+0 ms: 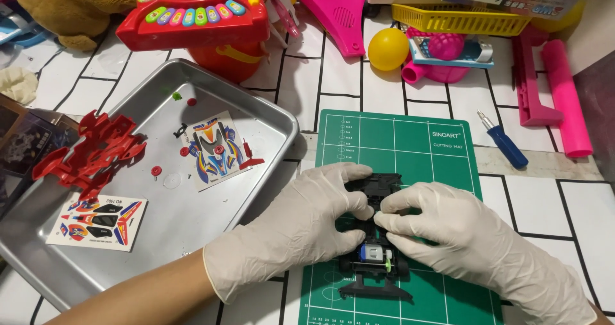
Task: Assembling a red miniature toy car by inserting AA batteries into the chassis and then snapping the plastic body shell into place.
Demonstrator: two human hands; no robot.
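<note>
A small black plastic toy-car chassis [375, 248] lies on a green gridded cutting mat [416, 146], with a silver-and-blue motor [373, 254] seated near its near end and a flat bumper toward the camera. Its long axis runs away from the person, the far end pointing at the mat's top edge. The left hand [301, 226] in a white glove grips the chassis's left side, fingers curled onto it. The gloved right hand [448, 235] pinches its right side, fingertips pressed together on the frame.
</note>
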